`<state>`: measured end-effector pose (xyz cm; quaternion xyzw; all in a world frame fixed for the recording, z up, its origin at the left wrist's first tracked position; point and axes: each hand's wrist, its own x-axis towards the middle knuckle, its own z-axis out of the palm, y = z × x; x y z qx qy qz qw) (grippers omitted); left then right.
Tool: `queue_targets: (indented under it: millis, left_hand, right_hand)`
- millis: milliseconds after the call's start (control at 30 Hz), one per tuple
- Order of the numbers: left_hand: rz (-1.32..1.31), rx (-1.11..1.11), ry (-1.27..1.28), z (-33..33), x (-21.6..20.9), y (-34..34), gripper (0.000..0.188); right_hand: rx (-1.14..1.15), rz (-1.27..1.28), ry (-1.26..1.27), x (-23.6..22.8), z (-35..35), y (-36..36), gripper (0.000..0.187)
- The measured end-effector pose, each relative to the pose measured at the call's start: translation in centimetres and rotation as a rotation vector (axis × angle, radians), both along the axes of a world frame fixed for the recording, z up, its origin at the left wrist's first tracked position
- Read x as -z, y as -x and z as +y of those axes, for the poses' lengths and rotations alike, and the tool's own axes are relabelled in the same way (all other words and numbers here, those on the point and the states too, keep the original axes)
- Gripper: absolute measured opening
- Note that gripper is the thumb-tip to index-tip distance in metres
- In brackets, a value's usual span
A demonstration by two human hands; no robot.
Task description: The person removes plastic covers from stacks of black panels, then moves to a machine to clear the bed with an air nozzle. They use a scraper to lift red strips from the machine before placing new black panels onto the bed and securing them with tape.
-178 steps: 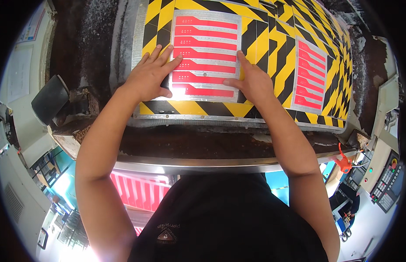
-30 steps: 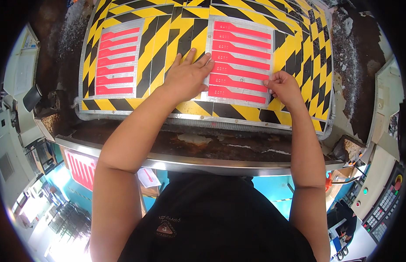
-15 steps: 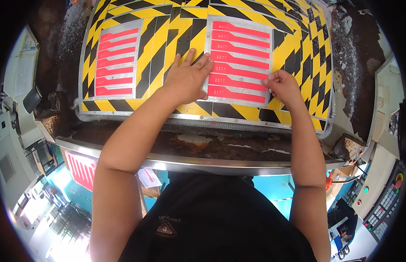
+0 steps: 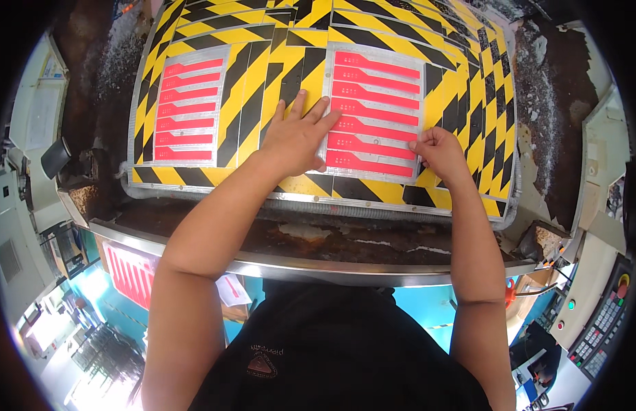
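Observation:
A bed covered in yellow-and-black striped tape (image 4: 301, 185) lies in front of me. Two pale rectangular sheets rest on it, each bearing a column of red strips that are wide at the left and narrow at the right. My left hand (image 4: 297, 140) lies flat with fingers spread, on the tape and against the left edge of the right sheet (image 4: 393, 56). Thumb and forefinger of my right hand (image 4: 441, 156) are pinched together at that sheet's right edge, by the narrow end of a red strip (image 4: 373, 129). Whatever sits between those fingertips is hidden.
The left sheet (image 4: 212, 53) lies apart from both hands. A metal rail (image 4: 318, 267) runs along the near side, beyond a brown, rusty strip. A keypad panel (image 4: 595, 335) with a red knob stands at the lower right. Another sheet with red strips (image 4: 130, 274) shows below the rail.
The view has shifted, so the bed and sheets appear lower in the picture. Both hands keep nearly the same places on the right sheet.

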<state>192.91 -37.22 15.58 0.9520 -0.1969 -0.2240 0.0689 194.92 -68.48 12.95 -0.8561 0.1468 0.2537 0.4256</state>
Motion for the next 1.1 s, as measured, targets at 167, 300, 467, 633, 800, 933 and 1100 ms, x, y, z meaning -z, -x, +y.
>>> queue_targets:
  millis: [167,300,467,633,800,933,1100]
  left_hand:
    - [0.017,-0.008,0.009,0.0,0.1,-0.1,0.104]
    - [0.022,0.001,0.009,0.1,0.2,-0.2,0.103]
    - [0.041,0.003,0.0,0.0,0.0,-0.1,0.101]
    - [0.008,0.008,0.011,-0.1,0.1,-0.1,0.099]
    - [-0.012,-0.002,-0.012,-0.3,0.2,-0.1,0.101]
    - [0.009,-0.007,-0.032,-0.6,0.1,-0.1,0.103]
    - [0.004,-0.005,-0.039,-0.4,0.3,0.0,0.103]
  right_hand:
    - [-0.006,0.002,0.014,-0.2,0.3,-0.1,0.023]
    - [-0.007,0.002,0.006,0.2,0.0,-0.1,0.024]
    - [-0.004,0.01,0.008,-0.2,0.1,0.0,0.024]
    - [-0.077,-0.031,0.189,-0.5,-0.2,-0.2,0.042]
    - [-0.273,-0.12,0.511,-2.5,1.4,0.1,0.099]
    - [-0.335,-0.168,0.49,-2.4,1.5,0.6,0.099]
    - [-0.339,-0.11,0.497,-2.6,2.1,0.5,0.098]
